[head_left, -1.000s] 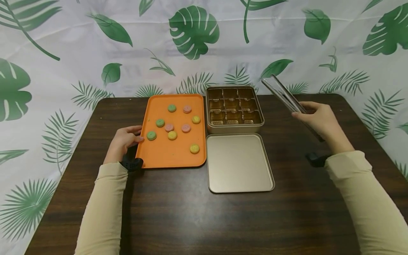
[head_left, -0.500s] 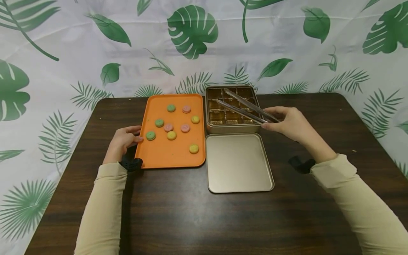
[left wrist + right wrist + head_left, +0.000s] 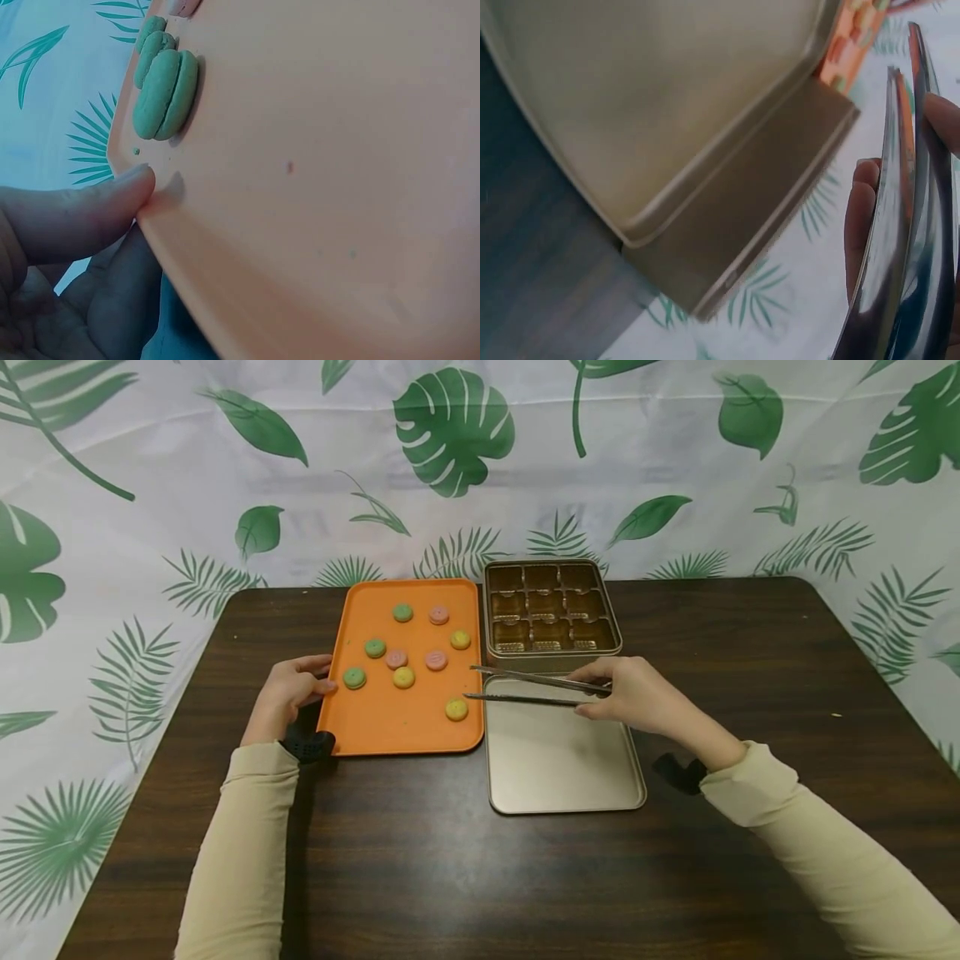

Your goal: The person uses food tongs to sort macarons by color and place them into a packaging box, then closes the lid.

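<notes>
My left hand (image 3: 292, 693) pinches the left rim of an orange tray (image 3: 397, 727); in the left wrist view the thumb lies over the rim and the fingers are beneath it. Several macarons lie spread on the tray, among them a green macaron (image 3: 165, 94), a pink macaron (image 3: 436, 660) and a yellow macaron (image 3: 457, 709). My right hand (image 3: 637, 697) holds metal tongs (image 3: 532, 699) over the top of the tin lid (image 3: 566, 768). The tongs' arms are spread, with their tips over the tray's right edge near that yellow macaron and nothing between them.
Behind the lid stands a square tin (image 3: 555, 660) with a brown divided insert (image 3: 546, 604); no macarons show in its compartments. Everything rests on a dark wooden table (image 3: 420, 860), and a leaf-print cloth (image 3: 322, 468) hangs behind it.
My right hand has brought the tongs leftward and nearer, from right of the tin, across it, to above the lid. The tongs' arms have spread apart. My left hand stays on the tray.
</notes>
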The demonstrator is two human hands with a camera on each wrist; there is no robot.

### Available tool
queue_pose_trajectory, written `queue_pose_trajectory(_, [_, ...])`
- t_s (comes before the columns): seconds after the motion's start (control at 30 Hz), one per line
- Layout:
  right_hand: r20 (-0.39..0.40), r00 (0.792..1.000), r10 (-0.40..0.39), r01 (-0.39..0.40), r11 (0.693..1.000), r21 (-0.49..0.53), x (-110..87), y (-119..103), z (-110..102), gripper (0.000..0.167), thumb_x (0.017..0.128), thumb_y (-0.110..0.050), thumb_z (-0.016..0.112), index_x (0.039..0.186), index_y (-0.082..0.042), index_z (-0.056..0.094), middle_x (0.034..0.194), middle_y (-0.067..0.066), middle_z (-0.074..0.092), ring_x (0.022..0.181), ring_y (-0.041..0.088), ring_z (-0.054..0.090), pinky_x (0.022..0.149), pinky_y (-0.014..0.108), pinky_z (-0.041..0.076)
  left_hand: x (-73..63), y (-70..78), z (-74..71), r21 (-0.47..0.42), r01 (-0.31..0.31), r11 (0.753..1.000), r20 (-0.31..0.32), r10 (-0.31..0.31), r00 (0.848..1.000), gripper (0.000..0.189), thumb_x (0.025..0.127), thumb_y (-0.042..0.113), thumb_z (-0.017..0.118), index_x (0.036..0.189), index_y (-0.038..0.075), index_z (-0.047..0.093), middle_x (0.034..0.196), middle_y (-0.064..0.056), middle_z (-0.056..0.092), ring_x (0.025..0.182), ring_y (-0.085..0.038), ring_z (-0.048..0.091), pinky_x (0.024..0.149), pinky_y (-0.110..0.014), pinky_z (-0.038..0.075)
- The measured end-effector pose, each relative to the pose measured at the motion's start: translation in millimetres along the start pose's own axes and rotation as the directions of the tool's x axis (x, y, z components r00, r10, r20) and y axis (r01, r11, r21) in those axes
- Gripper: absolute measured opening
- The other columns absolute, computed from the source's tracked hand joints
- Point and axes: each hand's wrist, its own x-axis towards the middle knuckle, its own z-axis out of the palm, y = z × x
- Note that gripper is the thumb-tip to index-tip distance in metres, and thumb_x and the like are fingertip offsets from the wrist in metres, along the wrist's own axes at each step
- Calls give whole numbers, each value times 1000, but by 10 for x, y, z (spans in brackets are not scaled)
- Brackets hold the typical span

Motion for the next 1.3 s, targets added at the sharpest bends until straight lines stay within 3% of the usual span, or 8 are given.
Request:
queue_pose_trajectory(0.17, [26,999,-35,35,999,-1,54,10,148,41,82,-13,73,122,-3,65,119,20,64,70,18,58,58,26,43,6,0,7,-4,0,1000,-3,0,1000,61,93,-2,53,149,6,31,152,-17,37,131,-30,44,76,-10,53])
queue_pose_trajectory(0.27, [24,998,-56,56,998,-23,85,15,222,40,82,-12,73,120,-3,66,118,19,66,85,21,65,63,26,48,7,-4,10,-9,0,1000,-3,0,1000,60,93,-2,53,149,6,31,152,-17,37,130,-30,45,68,-6,50])
queue_pose_trajectory(0.4, [21,997,-78,79,995,-59,118,12,299,38,81,-11,73,118,-2,67,119,20,66,87,25,67,64,29,52,7,-14,8,-11,1,1000,1,-1,1000,61,94,-2,52,150,7,31,152,-17,36,131,-30,44,64,-3,47])
queue_pose_trajectory(0.5, [19,995,-94,96,991,-93,134,4,334,37,81,-12,73,117,-2,68,119,20,66,88,25,67,65,30,53,7,-19,6,-7,0,1000,-1,0,1000,61,94,-1,52,150,7,30,153,-16,35,132,-30,43,69,-6,50])
queue_pose_trajectory(0.7, [8,995,-99,99,989,-113,147,-1,366,36,81,-11,73,116,-2,68,121,21,65,82,22,67,59,26,48,31,-33,11,-17,3,1000,3,-3,1000,61,94,-1,52,150,7,30,153,-15,35,133,-29,43,96,-21,51])
queue_pose_trajectory(0.97, [-23,991,-129,124,979,-159,176,2,409,34,80,-11,74,113,-3,70,116,20,68,75,18,65,59,28,48,38,-71,-8,8,-6,1000,29,6,1000,60,96,2,51,151,9,29,154,-14,34,124,-25,50,91,-18,53])
queue_pose_trajectory(1.13, [-50,986,-157,146,973,-178,185,-23,418,32,79,-10,74,111,-4,71,114,19,69,91,29,68,66,35,53,47,-90,-11,12,-7,1000,28,6,1000,59,96,4,51,151,10,29,155,-14,33,127,-29,48,90,-19,53])
queue_pose_trajectory(1.3, [-70,990,-126,115,984,-134,184,-88,368,35,80,-10,74,114,-4,70,99,15,71,61,19,57,52,25,42,46,-84,-15,5,-9,1000,30,9,1000,58,96,3,51,150,9,30,154,-14,33,124,-28,49,78,-11,53])
